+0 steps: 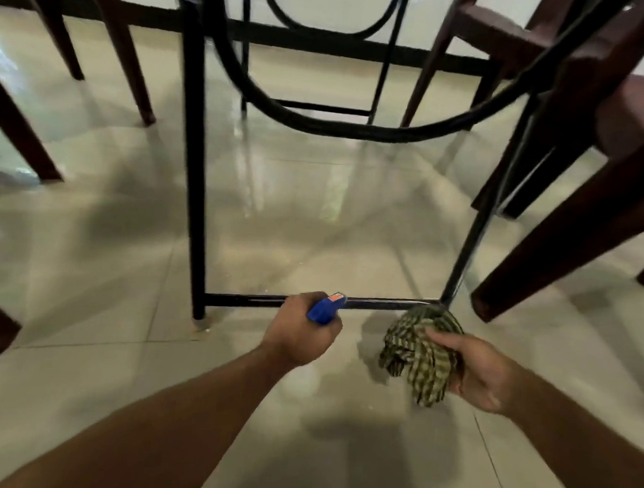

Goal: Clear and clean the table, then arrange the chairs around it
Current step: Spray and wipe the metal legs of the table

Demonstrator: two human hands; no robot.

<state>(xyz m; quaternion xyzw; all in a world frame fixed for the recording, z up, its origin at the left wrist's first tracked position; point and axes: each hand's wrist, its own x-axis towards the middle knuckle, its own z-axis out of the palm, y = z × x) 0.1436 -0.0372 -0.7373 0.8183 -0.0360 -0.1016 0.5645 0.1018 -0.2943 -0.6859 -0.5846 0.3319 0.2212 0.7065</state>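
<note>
Fingers (pixel 331 329) of the left hand (pixel 301 334) curl round a blue spray bottle (pixel 324 308). The right hand (pixel 483 377) clutches a green checked cloth (pixel 417 355), low over the tiled floor (pixel 259 408) beside the bottom rail of the counter's black frame (pixel 195 162). Dark wooden chairs (pixel 574 234) stand around.

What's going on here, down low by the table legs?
A person is crouched at floor level, facing the black metal table frame. Their left hand grips a blue spray bottle, its nozzle aimed toward the frame's low crossbar. Their right hand holds a bunched green checked cloth by the right end of that bar. Dark wooden chairs stand on the tiled floor around the frame.
</note>
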